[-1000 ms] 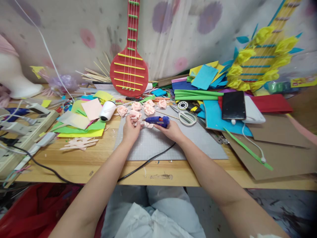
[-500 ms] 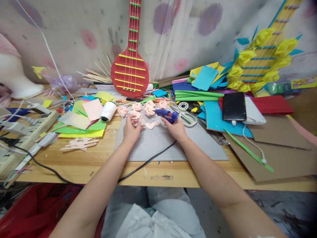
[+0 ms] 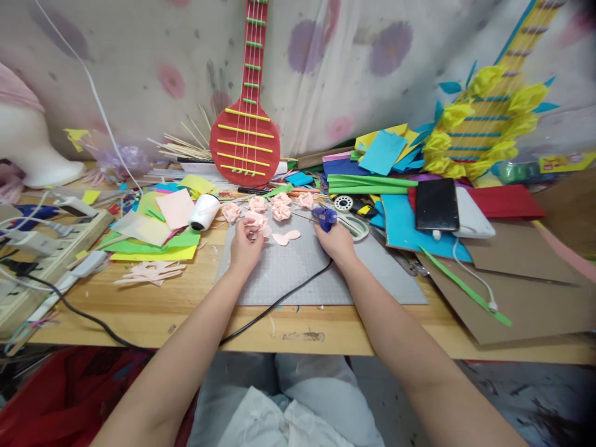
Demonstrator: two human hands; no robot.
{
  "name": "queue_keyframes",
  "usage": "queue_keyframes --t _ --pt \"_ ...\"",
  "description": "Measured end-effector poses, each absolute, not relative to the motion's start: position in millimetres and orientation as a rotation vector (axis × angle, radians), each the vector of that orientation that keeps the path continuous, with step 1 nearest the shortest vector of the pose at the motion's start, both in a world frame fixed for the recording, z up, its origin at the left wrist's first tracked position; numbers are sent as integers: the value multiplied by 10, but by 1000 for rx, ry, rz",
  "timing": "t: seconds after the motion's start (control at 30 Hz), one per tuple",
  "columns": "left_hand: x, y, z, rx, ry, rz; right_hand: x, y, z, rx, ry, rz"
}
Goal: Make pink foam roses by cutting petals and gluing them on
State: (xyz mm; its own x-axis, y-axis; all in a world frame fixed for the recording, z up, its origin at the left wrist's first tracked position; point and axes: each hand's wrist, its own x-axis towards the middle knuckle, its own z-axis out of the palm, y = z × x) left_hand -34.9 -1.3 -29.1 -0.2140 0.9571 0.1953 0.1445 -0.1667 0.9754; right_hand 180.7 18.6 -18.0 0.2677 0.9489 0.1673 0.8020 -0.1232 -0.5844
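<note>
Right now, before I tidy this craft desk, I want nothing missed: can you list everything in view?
cutting mat: one, grey, centre of the wooden table
glue gun: one, blue, held in the right hand
paper flower: one, pink, held in the left hand
loose flowers: about four, pink, in a row beyond the hands
petals: about two, pink, on the cutting mat between the hands
scissors: one, pale handles, right of the glue gun
phone: one, black, on coloured sheets at right
cardboard guitar: one, red, leaning at the back
power strip: one, beige, far left
left hand, right hand: two, bare, over the cutting mat
</note>
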Motion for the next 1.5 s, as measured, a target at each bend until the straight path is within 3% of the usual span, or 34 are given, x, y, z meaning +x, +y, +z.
queue_keyframes --t 0.17,0.37,0.63,1.07,1.2,1.33,1.5 --pt "-440 -2 -172 1235 1372 1542 1826 131 -154 -1892 -1577 342" --pt "-571 37 99 1273 1427 1584 1716 -20 83 -1466 -1540 -200" --pt "-428 14 446 935 1439 1217 1050 -86 124 -1043 -2256 -116" --pt "-408 19 399 914 1408 1126 895 90 113 -1106 -2339 -223" --pt "-538 73 447 1007 1434 1146 927 37 90 -1124 -2142 16" --pt "-710 284 285 1324 1657 1384 937 98 67 -1102 -1681 559" --pt "-665 405 -19 1762 1873 1125 975 274 75 -992 -1250 1184"
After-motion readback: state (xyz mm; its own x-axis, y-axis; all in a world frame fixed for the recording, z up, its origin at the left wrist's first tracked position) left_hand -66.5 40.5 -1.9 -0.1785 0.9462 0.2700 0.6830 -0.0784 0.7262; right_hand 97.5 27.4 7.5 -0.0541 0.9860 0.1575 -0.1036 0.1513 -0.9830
